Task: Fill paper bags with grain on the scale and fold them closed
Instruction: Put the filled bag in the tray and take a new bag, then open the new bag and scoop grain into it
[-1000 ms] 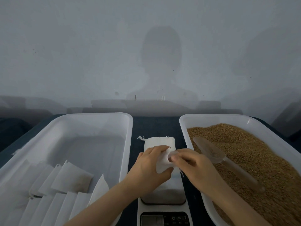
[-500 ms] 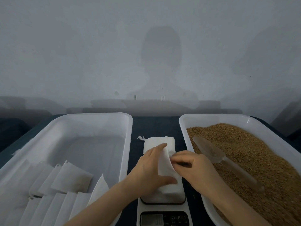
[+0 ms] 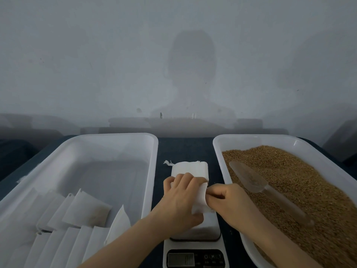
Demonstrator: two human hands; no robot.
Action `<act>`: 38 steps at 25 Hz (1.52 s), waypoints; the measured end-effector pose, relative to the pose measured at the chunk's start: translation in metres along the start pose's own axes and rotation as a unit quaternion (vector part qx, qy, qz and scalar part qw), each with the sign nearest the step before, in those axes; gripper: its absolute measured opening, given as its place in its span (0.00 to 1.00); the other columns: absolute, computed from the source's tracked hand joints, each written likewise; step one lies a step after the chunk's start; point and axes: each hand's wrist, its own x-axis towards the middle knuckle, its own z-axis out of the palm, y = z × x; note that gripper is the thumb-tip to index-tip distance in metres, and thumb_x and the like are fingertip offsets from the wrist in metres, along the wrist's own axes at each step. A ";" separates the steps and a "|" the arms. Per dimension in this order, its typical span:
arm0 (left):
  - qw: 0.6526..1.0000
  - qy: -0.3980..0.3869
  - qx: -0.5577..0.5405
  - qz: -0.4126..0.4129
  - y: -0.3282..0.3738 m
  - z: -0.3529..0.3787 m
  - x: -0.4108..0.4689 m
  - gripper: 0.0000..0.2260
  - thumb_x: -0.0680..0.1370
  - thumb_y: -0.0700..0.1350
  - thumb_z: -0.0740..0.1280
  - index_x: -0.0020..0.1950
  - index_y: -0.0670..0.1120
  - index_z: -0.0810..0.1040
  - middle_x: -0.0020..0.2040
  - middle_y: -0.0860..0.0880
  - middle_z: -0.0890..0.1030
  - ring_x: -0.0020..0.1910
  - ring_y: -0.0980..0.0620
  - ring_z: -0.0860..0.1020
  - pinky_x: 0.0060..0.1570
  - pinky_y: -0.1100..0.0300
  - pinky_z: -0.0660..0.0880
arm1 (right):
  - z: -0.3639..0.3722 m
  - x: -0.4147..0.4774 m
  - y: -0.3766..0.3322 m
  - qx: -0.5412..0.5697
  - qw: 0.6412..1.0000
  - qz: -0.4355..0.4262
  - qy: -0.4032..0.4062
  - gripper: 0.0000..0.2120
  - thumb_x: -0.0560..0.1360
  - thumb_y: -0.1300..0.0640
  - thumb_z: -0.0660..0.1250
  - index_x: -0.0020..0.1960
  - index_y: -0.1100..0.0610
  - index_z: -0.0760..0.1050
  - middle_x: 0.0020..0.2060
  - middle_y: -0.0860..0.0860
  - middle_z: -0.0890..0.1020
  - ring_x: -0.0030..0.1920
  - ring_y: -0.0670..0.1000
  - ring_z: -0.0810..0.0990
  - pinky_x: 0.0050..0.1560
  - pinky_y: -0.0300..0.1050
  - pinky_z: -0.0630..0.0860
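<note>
Bag being opened over the scale (image 3: 195, 246). The left hand (image 3: 179, 202) grips the paper bag (image 3: 200, 203) from its left side, fingers curled over the top edge and thumb under the lower corner. The right hand (image 3: 229, 204) pinches the bag's right edge between thumb and fingertips. Compared with a second ago, when the bag sits bunched small between both hands, the sheet now hangs longer and flatter, its lower edge close to the scale's plate. Half a second ago it stands as a narrow upright flap. Judgement: the walls are being pulled apart to open the mouth, so filling has not begun. The scoop (image 3: 249, 178) lies untouched on the grain (image 3: 299, 190) in the right tray (image 3: 217, 149), in the same place in all three frames. The spare stack of bags (image 3: 190, 168) beyond the hands is unmoved; whether it rests on the plate or the counter (image 3: 185, 147) I cannot tell. Folded bags (image 3: 87, 209) in the left tray (image 3: 153, 161) are unchanged. The scale display is unreadable.
</note>
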 end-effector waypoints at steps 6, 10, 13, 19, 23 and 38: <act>0.999 0.029 -0.028 0.010 0.005 -0.004 0.000 0.24 0.72 0.53 0.71 0.66 0.50 0.70 0.61 0.56 0.73 0.64 0.57 0.68 0.68 0.57 0.56 | -0.001 0.001 0.000 0.004 0.999 0.039 0.011 0.06 0.70 0.52 0.67 0.36 0.45 0.81 0.33 0.42 0.82 0.33 0.39 0.78 0.32 0.30 0.71; 0.994 0.000 -0.111 -0.026 0.006 -0.009 0.001 0.20 0.75 0.51 0.70 0.64 0.48 0.69 0.59 0.55 0.75 0.56 0.60 0.71 0.60 0.70 0.64 | 0.002 0.001 0.002 0.015 1.000 0.024 0.009 0.04 0.73 0.50 0.67 0.43 0.44 0.82 0.41 0.39 0.82 0.44 0.37 0.79 0.43 0.31 0.74; 0.980 -0.048 -0.166 -0.100 0.003 -0.010 0.003 0.19 0.75 0.51 0.69 0.63 0.51 0.68 0.54 0.57 0.75 0.47 0.60 0.75 0.46 0.74 0.70 | -0.001 0.003 0.005 0.001 0.999 0.003 0.040 0.06 0.76 0.51 0.65 0.47 0.44 0.81 0.43 0.39 0.82 0.45 0.37 0.79 0.45 0.31 0.75; 0.964 -0.079 -0.210 -0.144 -0.002 -0.008 0.003 0.20 0.73 0.54 0.70 0.62 0.58 0.69 0.57 0.63 0.71 0.53 0.62 0.72 0.46 0.79 0.67 | -0.072 0.011 0.035 -0.355 0.920 0.129 0.108 0.14 0.77 0.47 0.64 0.61 0.49 0.75 0.51 0.45 0.81 0.37 0.40 0.77 0.33 0.30 0.70; 0.960 -0.089 -0.226 -0.138 -0.007 -0.011 0.005 0.23 0.73 0.55 0.71 0.66 0.62 0.68 0.63 0.62 0.68 0.63 0.61 0.65 0.62 0.64 0.66 | -0.103 0.009 0.066 -0.512 0.816 0.266 -0.029 0.19 0.73 0.36 0.63 0.53 0.49 0.75 0.42 0.43 0.78 0.45 0.45 0.77 0.58 0.48 0.73; 0.931 -0.142 -0.280 -0.189 -0.017 -0.008 0.006 0.30 0.70 0.57 0.74 0.66 0.65 0.63 0.56 0.67 0.70 0.55 0.62 0.72 0.44 0.76 0.67 | -0.137 0.002 0.061 -0.587 0.757 0.276 0.076 0.09 0.76 0.56 0.61 0.52 0.46 0.76 0.36 0.44 0.74 0.38 0.45 0.74 0.41 0.41 0.68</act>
